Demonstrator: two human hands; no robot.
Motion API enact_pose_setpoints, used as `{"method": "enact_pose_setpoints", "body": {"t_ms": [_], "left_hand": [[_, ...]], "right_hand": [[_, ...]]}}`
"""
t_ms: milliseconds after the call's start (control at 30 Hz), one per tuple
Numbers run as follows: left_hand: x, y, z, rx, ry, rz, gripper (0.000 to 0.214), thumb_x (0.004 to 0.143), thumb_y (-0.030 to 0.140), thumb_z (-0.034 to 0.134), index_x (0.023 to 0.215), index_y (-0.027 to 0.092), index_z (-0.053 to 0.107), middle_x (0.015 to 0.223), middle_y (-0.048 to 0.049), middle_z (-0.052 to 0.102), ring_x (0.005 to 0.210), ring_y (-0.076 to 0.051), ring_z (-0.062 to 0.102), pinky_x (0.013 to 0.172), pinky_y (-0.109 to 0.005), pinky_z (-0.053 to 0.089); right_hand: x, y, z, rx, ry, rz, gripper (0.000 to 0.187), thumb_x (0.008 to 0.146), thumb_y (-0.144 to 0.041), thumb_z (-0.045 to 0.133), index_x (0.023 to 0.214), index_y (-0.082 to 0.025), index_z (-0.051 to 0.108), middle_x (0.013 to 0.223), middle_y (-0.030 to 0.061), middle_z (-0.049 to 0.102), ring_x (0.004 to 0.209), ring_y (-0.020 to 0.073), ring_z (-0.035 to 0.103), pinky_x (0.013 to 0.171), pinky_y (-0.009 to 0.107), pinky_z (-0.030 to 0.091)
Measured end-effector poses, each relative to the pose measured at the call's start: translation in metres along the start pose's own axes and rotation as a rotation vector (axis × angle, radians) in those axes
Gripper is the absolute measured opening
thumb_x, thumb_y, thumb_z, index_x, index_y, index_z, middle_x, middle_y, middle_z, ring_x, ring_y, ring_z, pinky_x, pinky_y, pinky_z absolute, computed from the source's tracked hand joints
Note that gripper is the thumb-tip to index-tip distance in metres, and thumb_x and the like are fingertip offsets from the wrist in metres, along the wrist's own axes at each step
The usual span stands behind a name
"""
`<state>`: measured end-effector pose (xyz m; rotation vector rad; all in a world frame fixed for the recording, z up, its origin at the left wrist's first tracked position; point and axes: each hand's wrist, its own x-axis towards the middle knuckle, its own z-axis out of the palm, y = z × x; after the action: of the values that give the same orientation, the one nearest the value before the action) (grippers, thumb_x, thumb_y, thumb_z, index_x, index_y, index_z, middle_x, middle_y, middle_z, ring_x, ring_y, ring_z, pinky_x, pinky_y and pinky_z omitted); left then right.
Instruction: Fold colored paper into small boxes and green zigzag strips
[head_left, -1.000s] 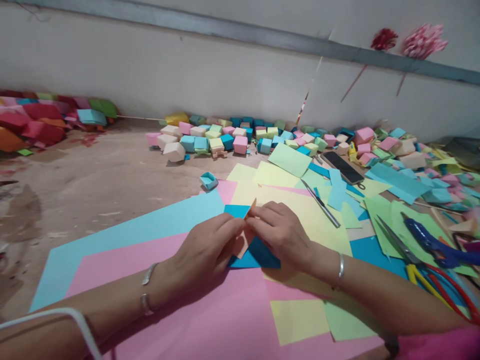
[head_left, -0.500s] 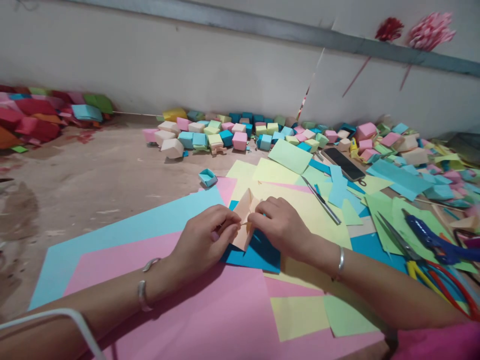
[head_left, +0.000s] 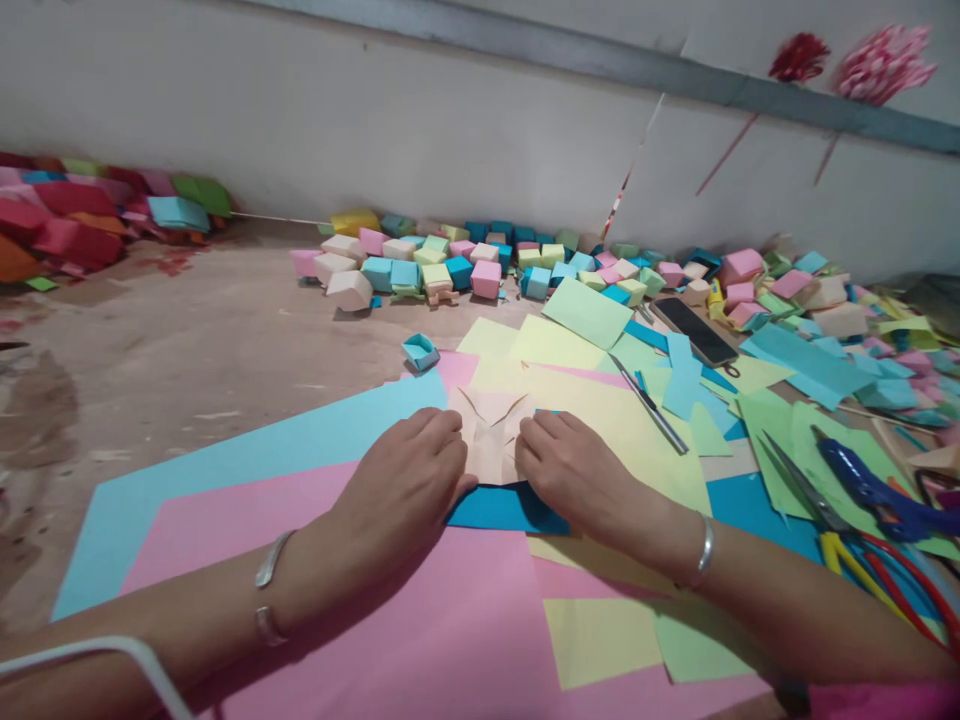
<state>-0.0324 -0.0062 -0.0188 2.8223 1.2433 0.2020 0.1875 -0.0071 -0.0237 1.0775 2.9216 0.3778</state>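
Note:
A peach sheet of paper with folded creases [head_left: 493, 450] lies between my hands, over a dark blue sheet [head_left: 499, 510]. My left hand [head_left: 412, 465] is closed on its left edge, the thumb reaching under near the front. On the opposite edge, my right hand [head_left: 566, 460] grips with curled fingers. The paper's middle is spread flat, with slanted folds at the top. My fingertips partly hide both side edges. Beneath everything are large pink [head_left: 390, 620] and light blue [head_left: 262, 440] sheets. A small blue folded paper box [head_left: 421, 351] sits just beyond.
Rows of small folded paper boxes [head_left: 486, 279] line the wall. To the right lie a craft knife [head_left: 652, 408], a phone [head_left: 694, 332], scissors [head_left: 832, 525] and a blue-handled tool [head_left: 870, 475]. A red and pink paper pile [head_left: 82, 235] stands far left.
The peach paper was narrow and folded up between my fingertips; now it is opened out wider and flatter. My hands have moved apart to its two sides.

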Motion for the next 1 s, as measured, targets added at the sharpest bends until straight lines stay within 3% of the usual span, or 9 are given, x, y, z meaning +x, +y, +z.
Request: {"method": "enact_pose_setpoints", "body": {"t_ms": [133,300,467,567,700,867,1000], "left_hand": [[0.000,0.001,0.001,-0.021,-0.049,0.026,0.026,0.095,0.039,0.052,0.080,0.018,0.051,0.084,-0.0057,0.054,0.073,-0.021,0.045,0.065,-0.036,0.032],[0.001,0.001,0.000,0.056,-0.050,0.052,0.022,0.098,0.032,0.046,0.082,0.019,0.053,0.079,-0.0046,0.055,0.069,-0.021,0.046,0.062,-0.037,0.029],[0.002,0.000,0.005,0.051,-0.039,0.126,0.024,0.098,0.024,0.041,0.080,0.017,0.056,0.080,-0.0064,0.056,0.071,-0.022,0.049,0.064,-0.039,0.037],[0.002,-0.001,0.009,-0.037,-0.007,0.203,0.020,0.093,0.010,0.040,0.087,0.016,0.058,0.086,-0.0074,0.058,0.078,-0.021,0.052,0.071,-0.038,0.044],[0.002,-0.003,0.012,-0.040,-0.024,0.245,0.028,0.081,-0.002,0.041,0.095,0.016,0.058,0.091,-0.0085,0.059,0.081,-0.022,0.054,0.074,-0.039,0.048],[0.002,-0.007,0.014,-0.011,0.048,0.275,0.029,0.076,-0.001,0.044,0.095,0.015,0.059,0.094,-0.0100,0.063,0.090,-0.024,0.058,0.080,-0.040,0.048],[0.003,-0.008,0.014,0.007,0.114,0.316,0.024,0.078,0.002,0.045,0.093,0.014,0.059,0.091,-0.0102,0.063,0.089,-0.023,0.059,0.078,-0.039,0.048]], "right_hand": [[0.000,0.003,-0.001,0.027,-0.042,0.002,0.010,0.085,-0.006,0.052,0.086,-0.015,0.057,0.086,0.0096,0.058,0.078,0.0220,0.045,0.061,0.035,0.021],[0.002,0.005,0.003,0.034,-0.033,0.040,0.016,0.090,-0.009,0.049,0.103,-0.014,0.056,0.094,0.0098,0.059,0.080,0.0219,0.045,0.062,0.035,0.023],[0.003,0.006,0.004,0.049,-0.024,0.041,0.017,0.094,-0.014,0.048,0.110,-0.015,0.054,0.096,0.0096,0.058,0.080,0.0217,0.045,0.062,0.035,0.026],[0.004,0.005,0.001,0.049,-0.019,0.037,0.017,0.095,-0.012,0.045,0.108,-0.014,0.056,0.098,0.0105,0.059,0.084,0.0231,0.047,0.065,0.036,0.030],[0.005,0.004,0.001,0.079,0.015,-0.013,0.022,0.097,-0.011,0.038,0.108,-0.011,0.057,0.100,0.0117,0.061,0.092,0.0242,0.051,0.070,0.037,0.035],[0.004,0.003,0.005,0.126,0.047,-0.043,0.026,0.101,-0.024,0.038,0.101,-0.011,0.061,0.093,0.0126,0.062,0.089,0.0243,0.053,0.072,0.038,0.037],[0.004,0.000,0.007,0.211,0.082,-0.022,0.021,0.095,-0.012,0.042,0.096,-0.010,0.063,0.091,0.0117,0.063,0.086,0.0225,0.053,0.071,0.036,0.037]]}}
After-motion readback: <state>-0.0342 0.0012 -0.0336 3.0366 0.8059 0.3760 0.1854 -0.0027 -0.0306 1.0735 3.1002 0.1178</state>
